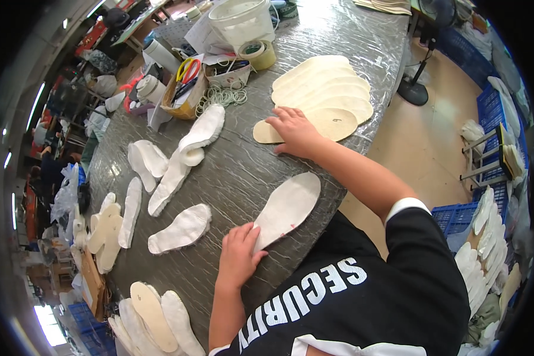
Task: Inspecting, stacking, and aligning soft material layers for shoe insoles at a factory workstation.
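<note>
White sole-shaped fabric insole [289, 207] — keep flat under left hand [238, 252], fingers loosely curled; press lightly on cream round-ended insole [333, 126], right hand [295, 132] spread — cannot tell if gripping.

A beige insole [332, 124] is partly covered by the right hand [295, 133], a white insole [291, 204] (at one end) by the left hand [238, 254].

Tabletop [332, 35] glare, rim perhaps blurry
</note>
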The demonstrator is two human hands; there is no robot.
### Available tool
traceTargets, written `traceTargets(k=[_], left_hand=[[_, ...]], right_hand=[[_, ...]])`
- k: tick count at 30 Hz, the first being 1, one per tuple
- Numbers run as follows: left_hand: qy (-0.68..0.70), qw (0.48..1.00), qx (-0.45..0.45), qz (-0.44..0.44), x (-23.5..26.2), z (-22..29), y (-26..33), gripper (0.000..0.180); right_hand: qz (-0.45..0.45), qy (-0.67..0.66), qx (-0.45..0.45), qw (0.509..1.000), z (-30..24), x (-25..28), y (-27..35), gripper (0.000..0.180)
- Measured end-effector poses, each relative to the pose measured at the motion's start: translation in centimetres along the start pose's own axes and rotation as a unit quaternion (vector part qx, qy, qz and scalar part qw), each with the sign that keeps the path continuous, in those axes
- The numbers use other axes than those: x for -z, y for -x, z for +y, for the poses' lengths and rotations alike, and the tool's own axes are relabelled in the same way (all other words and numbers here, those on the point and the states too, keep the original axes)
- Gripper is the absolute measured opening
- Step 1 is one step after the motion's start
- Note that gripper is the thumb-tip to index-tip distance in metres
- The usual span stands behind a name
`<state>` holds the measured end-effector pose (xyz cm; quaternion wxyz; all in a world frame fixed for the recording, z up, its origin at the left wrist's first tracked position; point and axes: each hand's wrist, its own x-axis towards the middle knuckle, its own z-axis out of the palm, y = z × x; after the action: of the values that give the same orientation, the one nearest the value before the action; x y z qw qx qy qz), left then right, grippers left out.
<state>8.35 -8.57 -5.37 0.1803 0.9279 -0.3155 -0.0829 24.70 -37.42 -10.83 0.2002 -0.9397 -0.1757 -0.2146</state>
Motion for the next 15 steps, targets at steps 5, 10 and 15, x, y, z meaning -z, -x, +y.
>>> traceTargets(k=[5, 10, 15], left_hand=[[0.112, 0.991, 0.066, -0.043, 2.2, -0.5, 4.7, 0.054], [0.207, 0.945, 0.242, 0.072, 4.1, -0.3, 3.2, 0.029], [0.112, 0.987, 0.023, 0.112, 2.1, -0.7, -6.8, 0.016]], right_hand=[[-0.132, 0.024, -0.017, 0.991, -1.8, -0.1, -1.3, 0.055], [0.023, 0.038, 0.049, 0.998, -2.3, -0.3, 1.8, 0.034], [-0.106, 0.162, 0.062, 0.979, -1.2, -1.2, -0.1, 0.013]])
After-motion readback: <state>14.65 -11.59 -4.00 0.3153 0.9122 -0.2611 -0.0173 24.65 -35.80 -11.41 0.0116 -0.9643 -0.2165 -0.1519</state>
